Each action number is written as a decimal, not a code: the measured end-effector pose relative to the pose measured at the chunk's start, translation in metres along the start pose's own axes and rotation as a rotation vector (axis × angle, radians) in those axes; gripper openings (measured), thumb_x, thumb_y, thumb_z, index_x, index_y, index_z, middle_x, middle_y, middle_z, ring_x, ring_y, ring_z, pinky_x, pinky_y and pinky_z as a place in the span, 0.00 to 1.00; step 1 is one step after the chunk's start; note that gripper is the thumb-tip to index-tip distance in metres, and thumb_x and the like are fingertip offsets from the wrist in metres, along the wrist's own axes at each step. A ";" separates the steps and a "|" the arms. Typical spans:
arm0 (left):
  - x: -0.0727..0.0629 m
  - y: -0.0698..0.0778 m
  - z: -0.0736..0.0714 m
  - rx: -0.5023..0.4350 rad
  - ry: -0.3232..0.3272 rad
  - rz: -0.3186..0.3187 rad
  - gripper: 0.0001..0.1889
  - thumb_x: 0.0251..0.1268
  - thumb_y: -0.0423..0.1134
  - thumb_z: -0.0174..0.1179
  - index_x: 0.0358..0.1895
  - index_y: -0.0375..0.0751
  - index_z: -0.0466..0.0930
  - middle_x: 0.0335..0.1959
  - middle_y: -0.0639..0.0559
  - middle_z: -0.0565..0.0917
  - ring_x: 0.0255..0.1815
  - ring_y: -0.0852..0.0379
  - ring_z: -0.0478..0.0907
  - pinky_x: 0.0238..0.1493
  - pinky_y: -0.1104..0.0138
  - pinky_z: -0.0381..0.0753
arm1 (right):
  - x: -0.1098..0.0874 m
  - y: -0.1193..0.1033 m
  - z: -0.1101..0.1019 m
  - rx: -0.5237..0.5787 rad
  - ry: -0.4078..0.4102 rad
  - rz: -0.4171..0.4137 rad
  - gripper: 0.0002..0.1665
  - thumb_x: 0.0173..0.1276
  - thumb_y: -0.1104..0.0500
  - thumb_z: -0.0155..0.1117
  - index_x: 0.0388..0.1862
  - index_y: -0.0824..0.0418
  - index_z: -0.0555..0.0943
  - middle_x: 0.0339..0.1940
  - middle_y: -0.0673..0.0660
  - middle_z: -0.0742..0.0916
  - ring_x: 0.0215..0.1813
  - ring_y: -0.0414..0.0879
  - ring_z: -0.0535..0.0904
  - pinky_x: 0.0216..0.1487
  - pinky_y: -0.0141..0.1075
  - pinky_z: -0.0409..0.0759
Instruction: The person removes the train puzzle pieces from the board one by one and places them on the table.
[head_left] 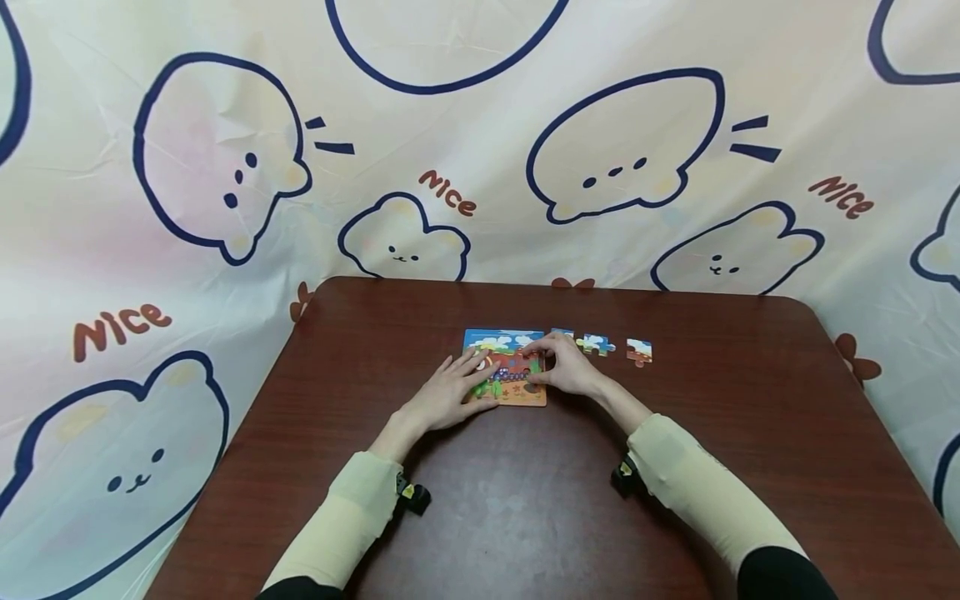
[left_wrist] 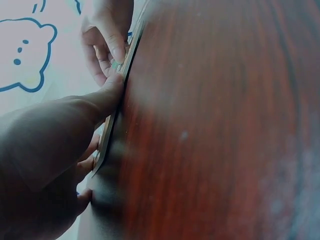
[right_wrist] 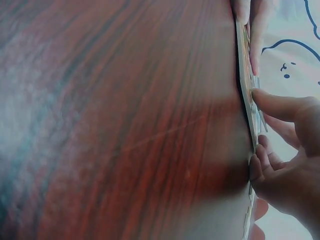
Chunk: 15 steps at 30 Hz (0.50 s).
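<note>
A colourful jigsaw puzzle (head_left: 521, 397) with blue sky, clouds and a red vehicle lies flat in its tray on the table. My left hand (head_left: 444, 395) rests on the puzzle's left side, fingers extended and thumb along the near edge. Over the right side, my right hand (head_left: 572, 367) pinches a puzzle piece (right_wrist: 263, 121) between thumb and index finger; in the right wrist view it is tilted against the puzzle surface. Its picture is mostly hidden by the fingers. In the left wrist view, the left thumb (left_wrist: 111, 95) touches the tray edge close to the right hand.
Loose sky-and-cloud puzzle pieces (head_left: 597, 344) lie just right of the puzzle, one partly behind the right hand. Another piece (head_left: 640, 352) is farther right. The brown wooden table (head_left: 495, 508) meets a patterned cloth (head_left: 502, 233) at its far edge.
</note>
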<state>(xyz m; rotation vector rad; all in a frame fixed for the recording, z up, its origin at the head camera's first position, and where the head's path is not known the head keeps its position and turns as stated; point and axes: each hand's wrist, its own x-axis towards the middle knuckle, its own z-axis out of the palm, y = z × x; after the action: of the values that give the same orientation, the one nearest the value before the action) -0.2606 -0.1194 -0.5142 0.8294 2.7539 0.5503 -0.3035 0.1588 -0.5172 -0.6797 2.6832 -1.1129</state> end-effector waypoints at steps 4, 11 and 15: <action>0.000 0.000 -0.001 -0.008 0.005 -0.002 0.37 0.84 0.60 0.59 0.88 0.52 0.63 0.92 0.45 0.57 0.95 0.40 0.48 0.92 0.36 0.49 | 0.001 0.000 -0.001 0.027 -0.011 -0.031 0.24 0.71 0.63 0.80 0.65 0.62 0.88 0.58 0.64 0.88 0.54 0.56 0.81 0.58 0.51 0.83; 0.000 -0.001 -0.001 -0.004 0.007 0.004 0.37 0.84 0.60 0.59 0.89 0.52 0.63 0.92 0.44 0.58 0.95 0.40 0.48 0.91 0.36 0.49 | -0.003 0.000 -0.001 0.109 -0.001 0.013 0.31 0.72 0.67 0.77 0.73 0.66 0.82 0.54 0.64 0.89 0.49 0.50 0.82 0.54 0.44 0.83; -0.001 0.000 0.000 -0.001 -0.001 -0.003 0.38 0.84 0.61 0.58 0.89 0.54 0.61 0.92 0.45 0.57 0.95 0.40 0.47 0.92 0.37 0.48 | -0.006 0.003 0.000 0.159 0.022 0.035 0.34 0.72 0.68 0.76 0.75 0.69 0.79 0.48 0.63 0.88 0.46 0.48 0.82 0.53 0.43 0.83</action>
<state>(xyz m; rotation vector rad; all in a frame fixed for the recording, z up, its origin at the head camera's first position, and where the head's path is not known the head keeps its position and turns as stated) -0.2601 -0.1201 -0.5143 0.8244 2.7537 0.5509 -0.2988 0.1637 -0.5196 -0.5952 2.5782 -1.3139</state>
